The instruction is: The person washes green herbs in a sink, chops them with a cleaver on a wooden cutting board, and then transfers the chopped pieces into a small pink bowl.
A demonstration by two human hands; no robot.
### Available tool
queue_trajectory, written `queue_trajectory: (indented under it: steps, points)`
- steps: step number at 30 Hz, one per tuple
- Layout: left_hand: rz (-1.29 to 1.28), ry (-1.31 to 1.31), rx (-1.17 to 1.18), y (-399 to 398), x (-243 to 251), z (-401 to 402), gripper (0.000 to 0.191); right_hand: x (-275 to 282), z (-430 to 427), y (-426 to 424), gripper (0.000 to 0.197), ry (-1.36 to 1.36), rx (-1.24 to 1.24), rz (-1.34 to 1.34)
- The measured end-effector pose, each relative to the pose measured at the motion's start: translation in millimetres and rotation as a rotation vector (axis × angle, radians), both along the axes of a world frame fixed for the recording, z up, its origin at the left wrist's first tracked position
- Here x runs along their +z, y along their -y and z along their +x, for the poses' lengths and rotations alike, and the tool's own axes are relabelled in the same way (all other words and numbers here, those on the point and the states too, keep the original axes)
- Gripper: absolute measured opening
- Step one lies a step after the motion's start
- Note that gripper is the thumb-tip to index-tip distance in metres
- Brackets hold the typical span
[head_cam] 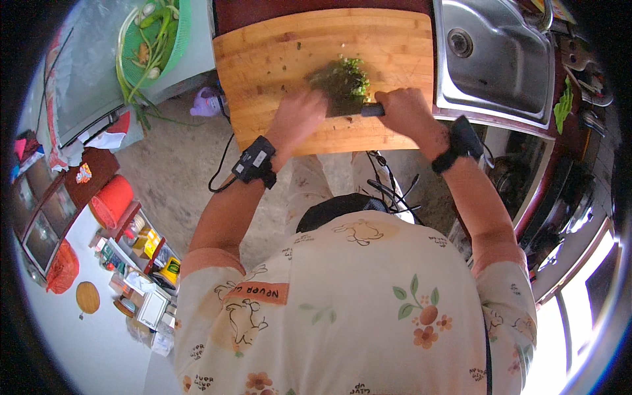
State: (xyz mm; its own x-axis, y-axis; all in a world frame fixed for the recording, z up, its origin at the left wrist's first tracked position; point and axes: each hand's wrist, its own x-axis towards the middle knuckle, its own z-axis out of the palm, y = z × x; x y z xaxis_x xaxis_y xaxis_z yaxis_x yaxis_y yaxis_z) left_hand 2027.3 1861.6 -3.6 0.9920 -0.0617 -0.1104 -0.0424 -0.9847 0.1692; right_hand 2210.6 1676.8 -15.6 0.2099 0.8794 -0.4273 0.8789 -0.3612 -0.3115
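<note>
A pile of chopped green herbs or scallions (354,74) lies on a wooden cutting board (266,49) in front of me. My right hand (407,111) grips the dark handle of a kitchen knife (373,109), whose wide blade lies blurred beside and partly under the greens. My left hand (301,111) is at the blade's other end, over the board; motion blur hides its fingers, so I cannot tell whether it touches the blade. Small green bits are scattered on the board.
A stainless steel sink (498,59) adjoins the board on the right, with a green leaf (563,106) beyond it. At the upper left, a green plastic basket (183,39) holds scallions, peppers and garlic. A purple container (205,102) is on the floor left of the board.
</note>
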Motion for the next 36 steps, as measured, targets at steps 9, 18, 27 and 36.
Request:
queue_trajectory:
  steps: [9,18,27,36]
  points:
    - [-0.146,0.053,0.16,0.2,-16.6,-26.5,0.023,18.4,-5.4,-22.7,0.016,0.093,0.086,-0.073]
    - [-0.083,0.197,0.215,-5.9,-28.6,-28.9,0.024,41.2,-7.6,-37.5,0.016,0.082,0.129,-0.068]
    - [-0.145,0.171,0.258,-7.5,-29.1,-21.5,0.016,34.6,2.7,-46.3,0.015,0.134,0.158,-0.006]
    - [-0.122,0.14,0.307,-8.9,-19.6,-18.6,0.023,29.0,16.4,-60.3,0.018,0.136,0.179,-0.014]
